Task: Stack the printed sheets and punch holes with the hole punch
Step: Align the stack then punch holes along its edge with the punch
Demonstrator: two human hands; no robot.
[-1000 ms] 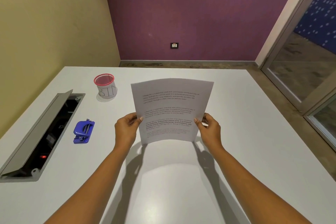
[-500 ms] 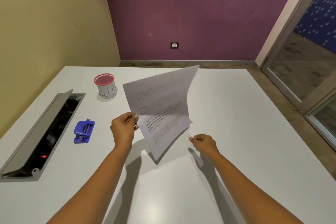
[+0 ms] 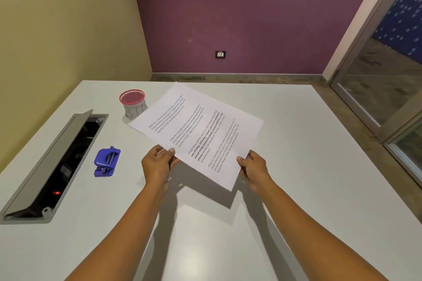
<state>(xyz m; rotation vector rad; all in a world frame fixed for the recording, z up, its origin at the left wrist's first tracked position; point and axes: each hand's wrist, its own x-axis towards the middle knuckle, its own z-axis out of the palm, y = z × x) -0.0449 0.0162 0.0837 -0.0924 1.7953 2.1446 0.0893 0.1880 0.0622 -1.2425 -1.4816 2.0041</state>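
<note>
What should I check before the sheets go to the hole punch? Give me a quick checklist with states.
1. Grip: left hand and right hand both pinch the printed sheets at the near edge: ok.
2. Sheet edges aligned: cannot tell.
3. Sheets lifted off the table, shadow beneath: ok.
4. Hole punch within reach, left of the left hand, nothing on it: ok.
5. Path to the punch unobstructed: ok.
6. Far corner overlaps the red-rimmed cup in view; contact: cannot tell.
</note>
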